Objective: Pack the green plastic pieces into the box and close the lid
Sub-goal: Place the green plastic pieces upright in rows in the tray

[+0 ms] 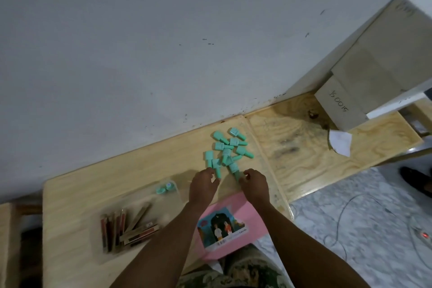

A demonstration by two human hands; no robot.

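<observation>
Several green plastic pieces point(228, 147) lie in a loose pile on the wooden table point(93, 184), near the wall. My left hand point(203, 186) reaches the pile's near edge, its fingers curled around a green piece point(216, 167). My right hand point(255, 184) pinches another green piece point(234, 169) at the pile's near right. A pink box point(230, 222) with a picture on its lid lies flat between my forearms, at the table's front edge. Two more green parts point(164, 188) sit in a clear plastic bag at the left.
A clear bag of brown and tan sticks point(127, 227) lies at the front left. Grey cardboard boxes point(374, 72) are stacked at the far right, with a white paper scrap point(340, 142) below them. Cables and a power strip point(423, 235) lie on the floor, right.
</observation>
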